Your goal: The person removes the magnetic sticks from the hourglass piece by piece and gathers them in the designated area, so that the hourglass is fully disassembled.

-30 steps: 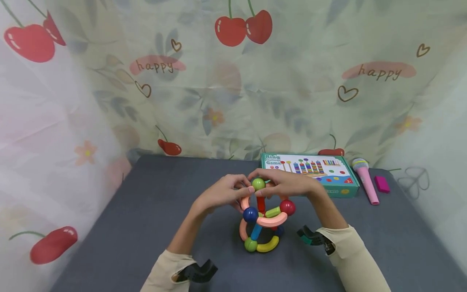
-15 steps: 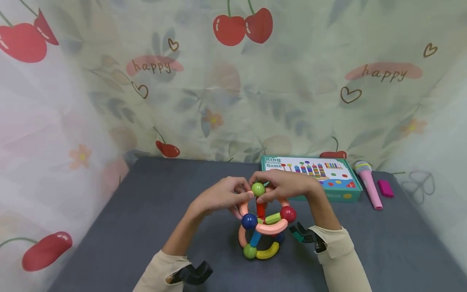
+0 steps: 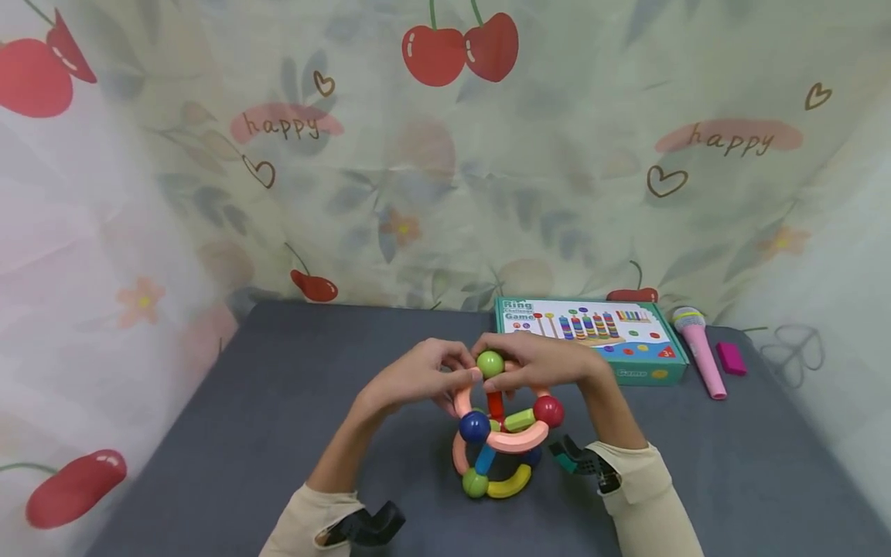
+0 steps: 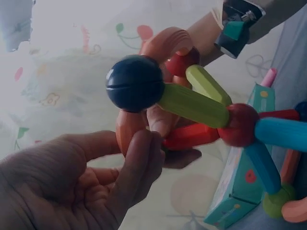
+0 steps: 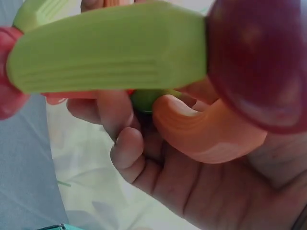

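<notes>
A ball-and-rod building toy [image 3: 513, 441] stands on the table in the head view, its coloured rods joined by balls. At its top left, my left hand [image 3: 425, 377] pinches a curved salmon rod [image 4: 128, 128] just below a blue ball [image 4: 135, 82] in the left wrist view. My right hand [image 3: 539, 360] holds the top around a green ball [image 3: 490, 363], its thumb in front and its other fingers behind. Close to the right wrist camera are a light green rod [image 5: 110, 48] and a dark red ball [image 5: 261, 62]; these partly hide the right fingers.
Behind the right hand lies a teal game box [image 3: 643, 374]. A pink toy microphone [image 3: 701, 352] and a small magenta block [image 3: 731, 359] are to its right. Patterned cloth [image 3: 390, 178] hangs along the table's back edge.
My right thumb has slid lower, from beside the green ball to under its front, and the right forearm has drawn inward. The left hand keeps its pinch. The head view has shifted slightly.
</notes>
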`<action>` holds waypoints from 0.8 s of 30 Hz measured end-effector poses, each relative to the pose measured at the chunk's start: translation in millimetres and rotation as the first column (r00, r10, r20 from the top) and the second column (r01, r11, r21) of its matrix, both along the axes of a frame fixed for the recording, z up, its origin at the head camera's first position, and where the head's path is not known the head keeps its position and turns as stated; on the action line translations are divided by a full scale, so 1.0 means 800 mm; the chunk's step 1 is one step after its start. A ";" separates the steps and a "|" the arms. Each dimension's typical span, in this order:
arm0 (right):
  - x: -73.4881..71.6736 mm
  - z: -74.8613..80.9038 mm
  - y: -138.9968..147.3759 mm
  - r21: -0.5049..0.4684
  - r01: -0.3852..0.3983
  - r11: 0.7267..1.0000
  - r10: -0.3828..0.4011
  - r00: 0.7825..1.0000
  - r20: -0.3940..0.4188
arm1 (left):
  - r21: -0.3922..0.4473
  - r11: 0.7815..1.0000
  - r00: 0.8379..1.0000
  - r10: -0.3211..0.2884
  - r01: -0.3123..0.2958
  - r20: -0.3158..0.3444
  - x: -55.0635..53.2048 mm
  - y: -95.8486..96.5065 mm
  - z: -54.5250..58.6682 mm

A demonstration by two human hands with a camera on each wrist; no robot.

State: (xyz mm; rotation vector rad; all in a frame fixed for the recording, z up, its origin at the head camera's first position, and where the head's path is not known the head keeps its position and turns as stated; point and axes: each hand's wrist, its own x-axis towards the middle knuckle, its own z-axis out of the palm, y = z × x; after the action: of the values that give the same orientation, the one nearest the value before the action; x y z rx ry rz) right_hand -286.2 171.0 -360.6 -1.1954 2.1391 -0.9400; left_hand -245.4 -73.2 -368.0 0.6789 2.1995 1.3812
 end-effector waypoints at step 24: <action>0.011 0.007 0.003 0.006 0.013 1.000 -0.013 0.999 -0.033 | 0.064 0.998 1.000 0.009 -0.009 0.012 0.015 -0.008 0.010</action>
State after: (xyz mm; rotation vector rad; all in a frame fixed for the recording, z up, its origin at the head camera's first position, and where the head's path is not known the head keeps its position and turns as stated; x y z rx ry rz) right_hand -277.7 173.1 -355.0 -1.2034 2.1769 -0.9243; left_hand -233.6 -79.4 -360.2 0.6825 2.1596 1.4625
